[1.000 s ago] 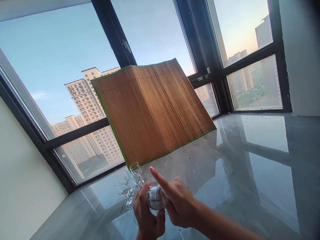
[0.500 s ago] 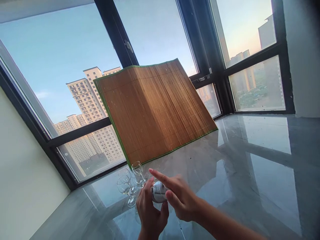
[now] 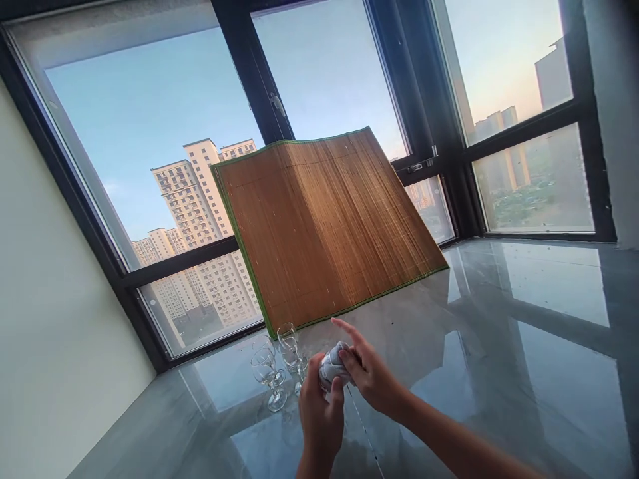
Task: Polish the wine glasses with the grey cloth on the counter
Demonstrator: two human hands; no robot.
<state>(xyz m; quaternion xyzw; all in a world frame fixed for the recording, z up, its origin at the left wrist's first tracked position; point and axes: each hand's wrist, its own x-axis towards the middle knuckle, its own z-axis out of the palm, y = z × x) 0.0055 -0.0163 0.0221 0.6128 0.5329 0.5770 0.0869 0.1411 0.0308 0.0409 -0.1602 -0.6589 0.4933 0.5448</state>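
Observation:
My left hand is closed round the bowl of a small clear glass, raised over the shiny grey surface. A bunched grey-white cloth shows at the glass, apparently stuffed into its mouth. My right hand presses on the cloth with thumb and fingers, its index finger stretched out forward. The stem of the held glass is hidden by my hands. Just left of them, several stemmed glasses stand upright close together.
A brown bamboo mat with green edging leans against the dark window frame behind the glasses. The glossy grey surface carries window reflections. A white wall rises at the left, and tall buildings show outside.
The view has shifted, so the mat and standing glasses appear farther right. My right hand has turned and its fingers have closed more on the cloth, which shows more now.

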